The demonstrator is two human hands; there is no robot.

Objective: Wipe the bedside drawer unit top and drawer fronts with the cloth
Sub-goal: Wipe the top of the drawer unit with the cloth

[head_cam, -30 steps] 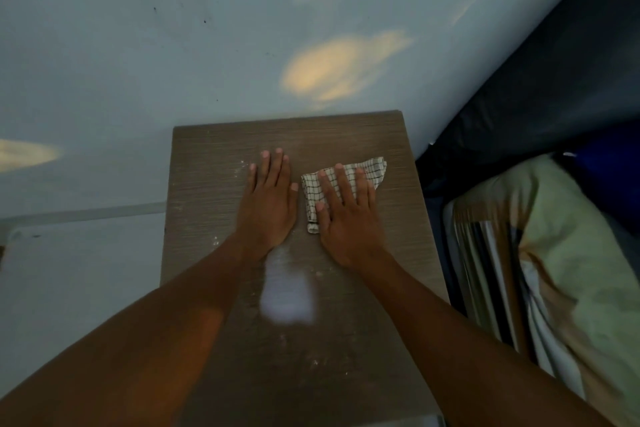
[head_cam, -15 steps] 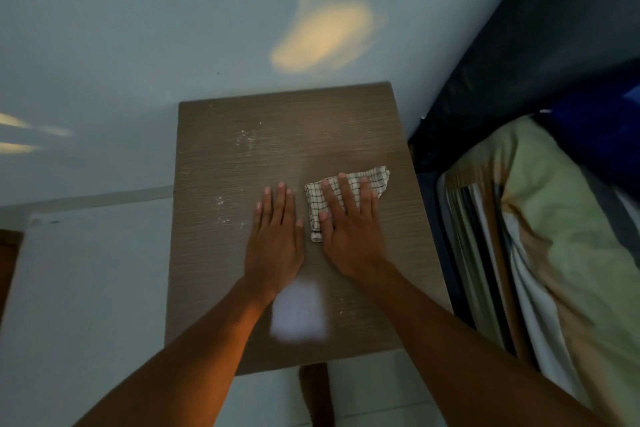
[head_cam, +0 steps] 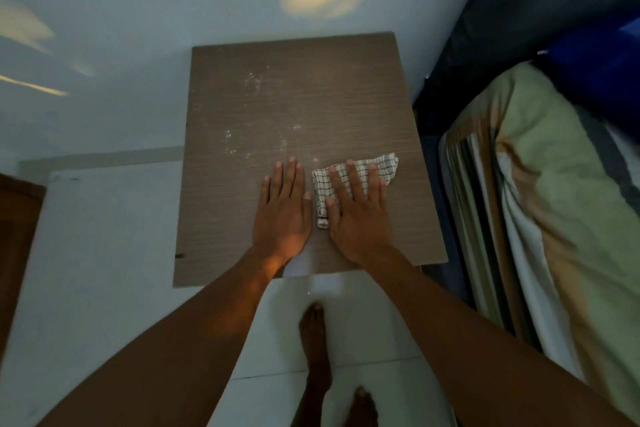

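The brown wood-grain top of the bedside drawer unit (head_cam: 242, 218) fills the middle of the head view; its drawer fronts are hidden below. White dust specks lie on its far and middle parts. A folded white checked cloth (head_cam: 382, 166) lies on the top toward the near right. My right hand (head_cam: 356, 211) presses flat on the cloth, fingers spread over it. My left hand (head_cam: 282, 211) lies flat and bare on the wood just left of the cloth, holding nothing.
A pale wall stands behind the unit. A bed with a green and striped pillow (head_cam: 540, 204) and dark bedding lies close on the right. White tiled floor (head_cam: 104, 253) and my bare feet (head_cam: 315, 350) show below. A brown door edge (head_cam: 17, 236) is at far left.
Both hands and the cloth have slid back across the top toward its near edge. More of the far surface with its dust specks is now uncovered, and my feet have come into view.
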